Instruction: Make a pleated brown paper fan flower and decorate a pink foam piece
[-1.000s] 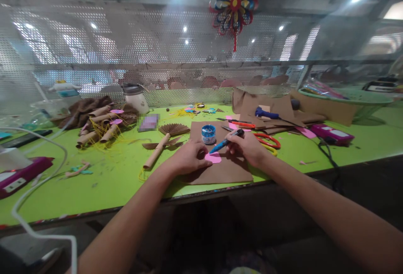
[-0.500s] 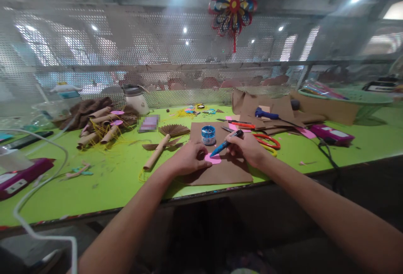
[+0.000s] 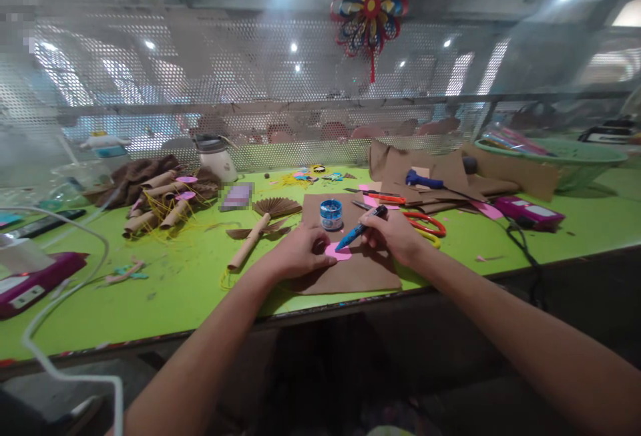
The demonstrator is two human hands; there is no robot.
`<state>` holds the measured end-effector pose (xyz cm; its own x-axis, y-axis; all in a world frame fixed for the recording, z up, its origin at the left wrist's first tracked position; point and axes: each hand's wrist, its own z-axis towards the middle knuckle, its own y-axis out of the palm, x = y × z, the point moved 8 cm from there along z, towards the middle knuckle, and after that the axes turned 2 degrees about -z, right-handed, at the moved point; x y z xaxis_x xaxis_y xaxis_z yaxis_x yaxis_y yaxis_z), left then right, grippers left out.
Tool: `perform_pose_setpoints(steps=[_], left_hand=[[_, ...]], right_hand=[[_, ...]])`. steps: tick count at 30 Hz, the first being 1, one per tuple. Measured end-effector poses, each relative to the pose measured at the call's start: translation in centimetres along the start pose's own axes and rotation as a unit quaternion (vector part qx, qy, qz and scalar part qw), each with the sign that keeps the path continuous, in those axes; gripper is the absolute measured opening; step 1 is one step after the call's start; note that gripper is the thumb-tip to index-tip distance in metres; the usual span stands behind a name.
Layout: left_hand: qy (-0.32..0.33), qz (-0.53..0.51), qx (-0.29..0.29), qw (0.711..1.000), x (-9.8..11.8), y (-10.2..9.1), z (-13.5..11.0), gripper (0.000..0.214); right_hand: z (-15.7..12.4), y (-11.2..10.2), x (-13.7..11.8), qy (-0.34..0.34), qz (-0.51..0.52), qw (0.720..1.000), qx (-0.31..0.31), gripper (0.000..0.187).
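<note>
A blue marker (image 3: 354, 236) is gripped in my right hand (image 3: 395, 232), slanting down to the left. Its tip meets a small pink paper piece (image 3: 342, 254). My left hand (image 3: 305, 250) has its fingers curled, with thumb and fingertips holding the left edge of that paper. Under both lies a brown sheet (image 3: 345, 281). On the sheet, just beyond the paper, stands a small jar (image 3: 331, 215) with blue on its rim. Left of my left hand rests a brown paper tube (image 3: 249, 242) attached to a pleated paper fan (image 3: 277, 207).
Scissors with red and yellow handles (image 3: 431, 224), an orange cutter (image 3: 386, 197) and a blue glue gun (image 3: 423, 181) lie right. Purple power strips (image 3: 528, 212) sit at both sides. Tubes with yellow string (image 3: 173, 214) are piled left. A white cable (image 3: 35, 349) crosses the near left edge.
The marker's tip has shifted very slightly to the right on the pink paper. Both hands stay nearly in place.
</note>
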<state>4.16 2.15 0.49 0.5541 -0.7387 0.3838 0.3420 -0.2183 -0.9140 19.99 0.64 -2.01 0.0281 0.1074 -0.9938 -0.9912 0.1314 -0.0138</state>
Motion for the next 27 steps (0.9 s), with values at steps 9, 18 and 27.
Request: perform_pose_setpoints(steps=[9, 18, 27], left_hand=[[-0.015, -0.010, -0.006, 1.000, -0.01, 0.00, -0.07, 0.031], [-0.023, -0.013, -0.012, 1.000, 0.07, -0.05, -0.06, 0.031], [-0.008, -0.016, 0.001, 1.000, 0.06, -0.05, -0.04, 0.032]], right_hand=[[0.15, 0.11, -0.10, -0.019, -0.012, 1.000, -0.012, 0.017], [-0.04, 0.15, -0.03, -0.007, -0.007, 1.000, -0.014, 0.017], [0.00, 0.13, 0.13, -0.003, -0.005, 1.000, -0.017, 0.016]])
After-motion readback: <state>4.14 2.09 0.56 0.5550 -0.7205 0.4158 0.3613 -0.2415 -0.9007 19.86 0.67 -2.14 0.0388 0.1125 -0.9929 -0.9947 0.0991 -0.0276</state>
